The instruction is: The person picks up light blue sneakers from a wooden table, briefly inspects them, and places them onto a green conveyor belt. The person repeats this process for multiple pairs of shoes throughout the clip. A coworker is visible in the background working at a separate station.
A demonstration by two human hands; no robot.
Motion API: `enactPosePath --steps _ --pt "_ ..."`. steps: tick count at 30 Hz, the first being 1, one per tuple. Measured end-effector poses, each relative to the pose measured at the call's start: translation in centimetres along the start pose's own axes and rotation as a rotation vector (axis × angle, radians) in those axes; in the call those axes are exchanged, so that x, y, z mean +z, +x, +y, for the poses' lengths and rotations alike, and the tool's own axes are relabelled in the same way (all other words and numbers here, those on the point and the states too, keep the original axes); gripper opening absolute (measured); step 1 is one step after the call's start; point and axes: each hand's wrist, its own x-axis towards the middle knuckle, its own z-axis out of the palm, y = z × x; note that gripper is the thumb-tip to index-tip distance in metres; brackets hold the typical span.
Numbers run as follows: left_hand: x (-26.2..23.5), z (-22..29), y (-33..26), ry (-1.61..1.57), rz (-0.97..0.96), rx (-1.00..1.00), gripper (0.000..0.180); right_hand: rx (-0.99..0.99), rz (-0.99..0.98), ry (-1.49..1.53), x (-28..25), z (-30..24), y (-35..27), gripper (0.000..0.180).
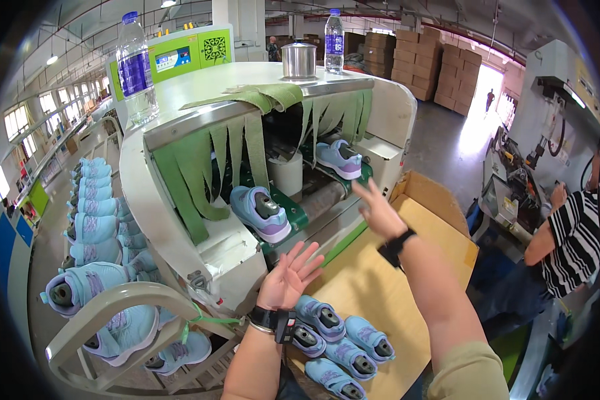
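My left hand [290,275] is palm up with its fingers spread and nothing in it. It hovers just below a light-blue and lilac sneaker [252,208] with a dark last inside, which rests at the machine's left opening. Farther right, my right hand [381,212] reaches toward a second light-blue sneaker [340,159] on the green conveyor belt [349,172]. The fingers are apart and hold nothing; they look close to the shoe's heel, but touching cannot be made out. Several matching sneakers [345,353] with lasts lie on a cardboard sheet [407,293] between my forearms.
Green strip curtains [180,180] hang over the white machine's [137,180] openings. On top stand two water bottles [135,73] and a metal canister [299,61]. A rack rail [120,293] with many sneakers [90,227] is at left. A person in a striped shirt [572,243] works at right.
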Motion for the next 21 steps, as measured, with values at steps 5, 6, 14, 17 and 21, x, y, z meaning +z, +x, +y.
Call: enactPosePath --steps 5,6,14,17,21 --pt "0.6 -0.8 -0.4 0.011 -0.003 -0.051 0.059 0.268 -0.816 0.164 0.1 5.1 -21.1 0.055" --pt "0.7 -0.9 -0.5 0.025 -0.015 -0.056 0.060 0.518 -0.863 0.095 1.0 4.9 -24.8 0.060" --pt "0.6 -2.6 -0.4 0.115 0.021 -0.122 0.062 0.328 -0.395 -0.282 0.7 0.0 -39.2 0.065" --pt "0.5 -2.9 -0.5 0.125 0.031 -0.137 0.061 0.351 -0.434 -0.142 -0.9 0.0 -36.6 0.057" --pt "-0.7 -3.4 -0.4 0.148 0.070 -0.140 0.056 0.354 -0.389 -0.084 -0.2 2.0 -30.5 0.058"
